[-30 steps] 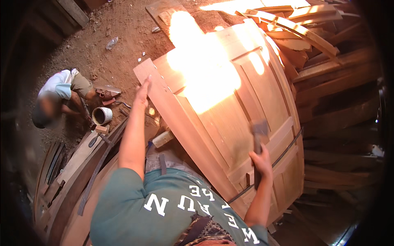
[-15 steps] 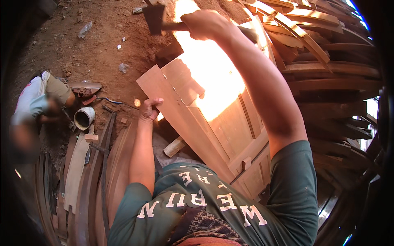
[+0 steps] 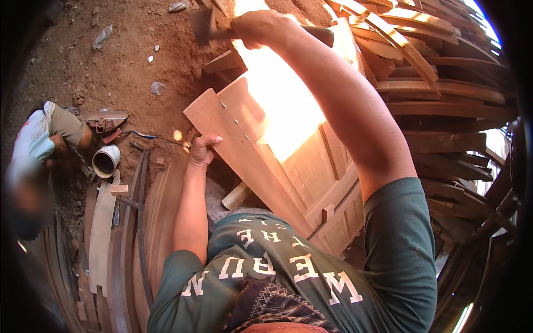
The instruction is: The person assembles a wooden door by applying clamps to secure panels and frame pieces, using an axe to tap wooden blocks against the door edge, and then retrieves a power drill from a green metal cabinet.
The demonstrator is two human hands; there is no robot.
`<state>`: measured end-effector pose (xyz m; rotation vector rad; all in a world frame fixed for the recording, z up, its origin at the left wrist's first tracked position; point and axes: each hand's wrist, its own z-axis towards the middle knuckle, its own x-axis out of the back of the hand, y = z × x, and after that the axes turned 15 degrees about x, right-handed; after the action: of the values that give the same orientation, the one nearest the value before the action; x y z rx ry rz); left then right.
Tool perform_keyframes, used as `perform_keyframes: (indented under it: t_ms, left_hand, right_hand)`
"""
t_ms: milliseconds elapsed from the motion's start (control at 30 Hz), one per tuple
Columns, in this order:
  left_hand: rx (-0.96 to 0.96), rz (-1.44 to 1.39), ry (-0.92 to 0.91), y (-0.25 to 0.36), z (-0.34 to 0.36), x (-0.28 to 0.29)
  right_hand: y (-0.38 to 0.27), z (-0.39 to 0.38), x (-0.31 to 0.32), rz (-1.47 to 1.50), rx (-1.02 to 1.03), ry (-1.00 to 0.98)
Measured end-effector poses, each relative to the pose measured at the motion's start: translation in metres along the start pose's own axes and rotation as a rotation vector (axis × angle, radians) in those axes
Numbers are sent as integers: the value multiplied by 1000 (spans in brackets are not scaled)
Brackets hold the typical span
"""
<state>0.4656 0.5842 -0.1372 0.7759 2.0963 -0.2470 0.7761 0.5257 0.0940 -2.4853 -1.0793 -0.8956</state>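
Observation:
A pale wooden panelled door [image 3: 308, 186] lies at a slant in front of me, part of it in glaring sunlight. My left hand [image 3: 204, 150] grips the long board along its left edge [image 3: 227, 133], thumb over the top. High over the door's far end, my raised right hand [image 3: 256, 29] is closed on a dark hand tool [image 3: 205, 26], with a broad flat head to the left of the fist and its other end sticking out to the right behind my wrist.
A person [image 3: 66, 125] crouches at left beside a white bucket [image 3: 105, 161] and some metal tools. Curved wooden boards [image 3: 102, 244] lie at lower left. Stacked timber [image 3: 444, 105] fills the right side. Dirt ground [image 3: 133, 61] with scraps lies at upper left.
My right hand has swung from low over the door's right side up to the far end, shifting slightly left in the last half second. My left hand still grips the board. The view has shifted.

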Motion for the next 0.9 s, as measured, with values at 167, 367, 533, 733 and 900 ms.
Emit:
perform_keyframes:
  t_ms: [167, 367, 533, 733, 900]
  left_hand:
    - [24, -19, -11, 2, -6, -9]
    - [87, 20, -20, 4, -3, -2]
    - [44, -10, -11, 7, -7, -9]
    - [62, 10, 16, -5, 5, 10]
    - [63, 9, 6, 0, -2, 8]
  right_hand:
    - [1, 13, -106, -90, 96, -105]
    - [-3, 4, -28, -32, 81, -148]
    - [-7, 9, -53, 21, -22, 130]
    - [-6, 0, -43, -205, 142, -248]
    - [-26, 1, -37, 116, -90, -11]
